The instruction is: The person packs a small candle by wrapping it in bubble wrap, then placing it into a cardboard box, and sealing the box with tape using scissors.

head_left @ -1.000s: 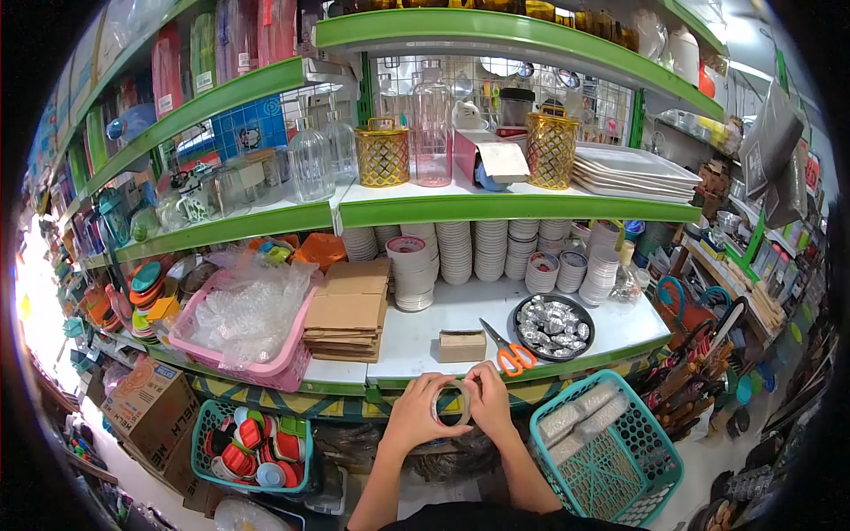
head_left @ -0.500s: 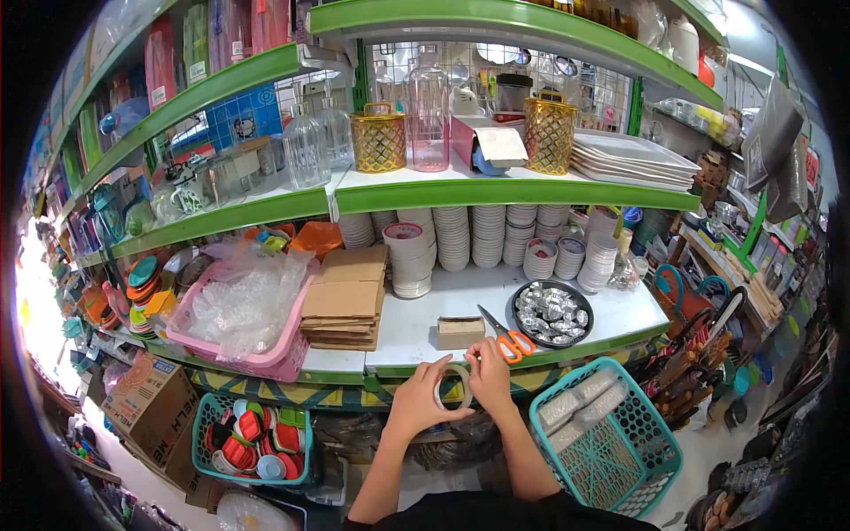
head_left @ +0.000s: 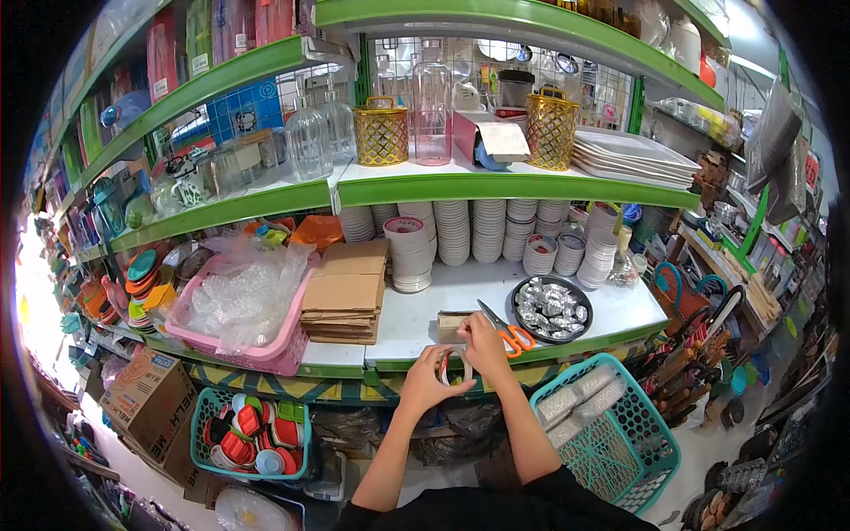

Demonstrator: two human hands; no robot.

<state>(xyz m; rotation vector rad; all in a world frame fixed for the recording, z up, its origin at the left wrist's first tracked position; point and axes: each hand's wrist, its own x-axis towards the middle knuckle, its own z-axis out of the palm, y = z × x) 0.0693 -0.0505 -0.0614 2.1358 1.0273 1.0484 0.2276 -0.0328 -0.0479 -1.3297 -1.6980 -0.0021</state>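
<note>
My left hand (head_left: 428, 382) is wrapped round a roll of tape (head_left: 467, 368), held on edge in front of the shelf with its hollow middle showing. My right hand (head_left: 486, 347) is closed in a pinch just above the roll, where the tape's end seems to be; the strip itself is hard to make out. Behind those fingers a small brown cardboard box (head_left: 449, 327) sits at the shelf's front, partly covered by the right hand. Close by on the right lie scissors (head_left: 515, 340) with orange handles, touched by neither hand.
A round black tray (head_left: 551, 334) of foil-wrapped pieces stands on the white shelf (head_left: 416, 323). Flattened cardboard (head_left: 345, 288) is stacked left, beside a pink basket (head_left: 282, 352) of bubble wrap. Below are a teal basket (head_left: 655, 442) and a basket of containers (head_left: 205, 434).
My right hand has risen slightly leftward, away from the roll and over the small box's right side. My left hand has shifted a little right with the tape, which has turned slightly.
</note>
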